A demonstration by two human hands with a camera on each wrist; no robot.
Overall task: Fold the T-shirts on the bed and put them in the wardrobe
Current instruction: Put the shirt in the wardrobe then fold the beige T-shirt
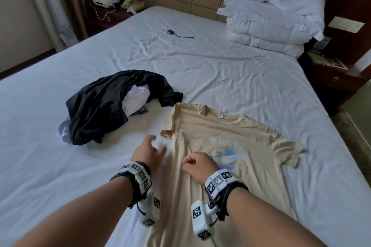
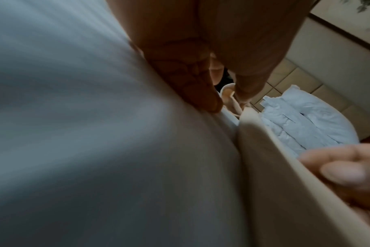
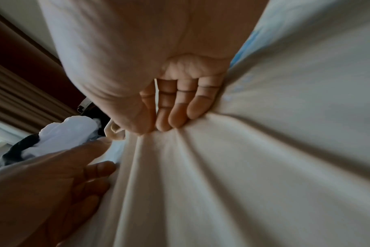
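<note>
A: Status, pls. Where's the work item?

B: We have the beige T-shirt (image 1: 220,146) flat on the bed (image 1: 230,62), print side up, collar toward the headboard. Its left side is already turned in over the body; a bit of that sleeve (image 1: 167,133) pokes out at the fold line.

A: Grip state, both sides?

B: Our right hand (image 1: 197,165) has fingers curled, pinching a bunch of shirt fabric approx. mid-body; creases radiate from the pinch in the right wrist view. Our left hand (image 1: 148,149) lies flat w/ fingers extended, on the sheet just beside the folded edge, holding nothing. Likely reason: right pulls the cloth taut, left steadies or smooths the fold line.

A: Clearances?

B: The dark garment pile (image 1: 112,104) lies near, to the left of the collar, w/ a light item (image 1: 136,96) tucked in it; not touching the shirt body as far as we can tell. The right sleeve lies spread, w/ bare sheet beyond it toward the mattress edge. Ample bare sheet toward the stacked pillows (image 1: 269,18). A small device w/ cable (image 1: 176,33) lies well apart.

A: Est. progress?

B: Early. Wardrobe not in view.
</note>
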